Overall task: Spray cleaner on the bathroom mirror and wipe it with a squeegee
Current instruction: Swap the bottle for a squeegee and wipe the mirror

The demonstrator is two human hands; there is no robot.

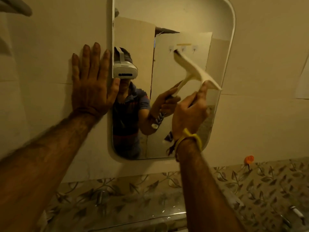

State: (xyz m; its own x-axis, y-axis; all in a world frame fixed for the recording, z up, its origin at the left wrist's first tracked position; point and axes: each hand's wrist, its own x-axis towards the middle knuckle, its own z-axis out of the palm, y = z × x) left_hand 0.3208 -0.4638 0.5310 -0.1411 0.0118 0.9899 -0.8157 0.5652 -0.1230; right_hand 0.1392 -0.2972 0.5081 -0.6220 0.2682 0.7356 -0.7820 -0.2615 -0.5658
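A tall mirror with a white rounded frame (231, 47) hangs on the cream tiled wall. My right hand (189, 113) grips the handle of a white squeegee (194, 71), whose blade lies slanted against the glass on the mirror's right half, running from upper left to lower right. The striped end of the handle sticks out below my wrist. My left hand (91, 81) lies flat on the wall with fingers spread, its thumb touching the mirror's left edge. No spray bottle is in view.
Leaf-patterned tiles (267, 181) run below the mirror. An orange hook (249, 159) sits on the wall at lower right. A glass shelf edge (150, 216) and metal fittings show near the bottom. A person with a headset is reflected in the glass.
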